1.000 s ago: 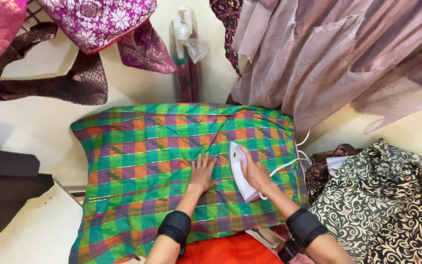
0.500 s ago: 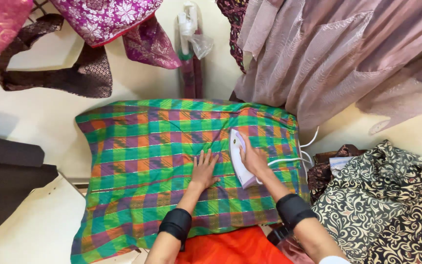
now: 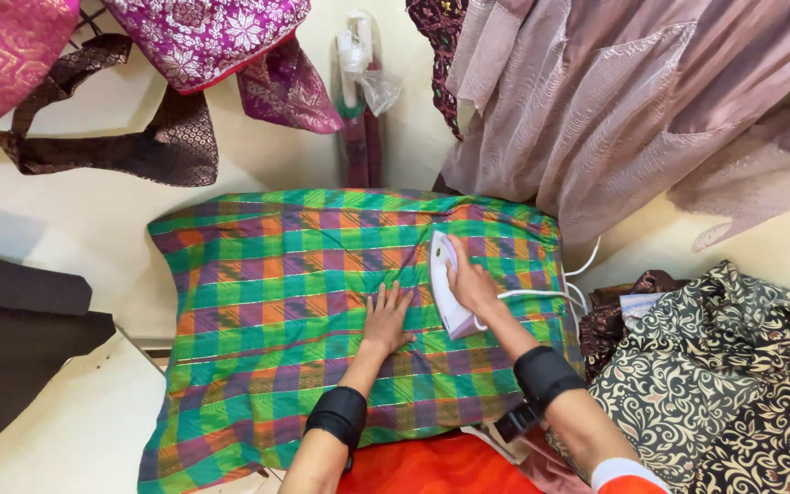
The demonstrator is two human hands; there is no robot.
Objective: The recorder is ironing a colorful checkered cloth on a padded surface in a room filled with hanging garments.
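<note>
Clamping the white iron (image 3: pixel 447 288), right hand (image 3: pixel 474 284) (grip closed); left hand (image 3: pixel 388 317) flat on checked cloth (image 3: pixel 267 302).

Soft checked cloth (image 3: pixel 304 302) with shiny threads is seen. The iron (image 3: pixel 447 291) is made of smooth, glossy white plastic.

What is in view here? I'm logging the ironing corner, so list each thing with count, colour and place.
checked cloth: one, green, orange and purple, spread in the middle
white iron: one, on the cloth, right of middle
white cord: one, runs right from the iron
patterned fabric heap: one, black and cream, right
hanging pinkish drape: one, upper right
magenta brocade pieces: several, top left
left hand: flat on the cloth
right hand: grips the iron
</note>
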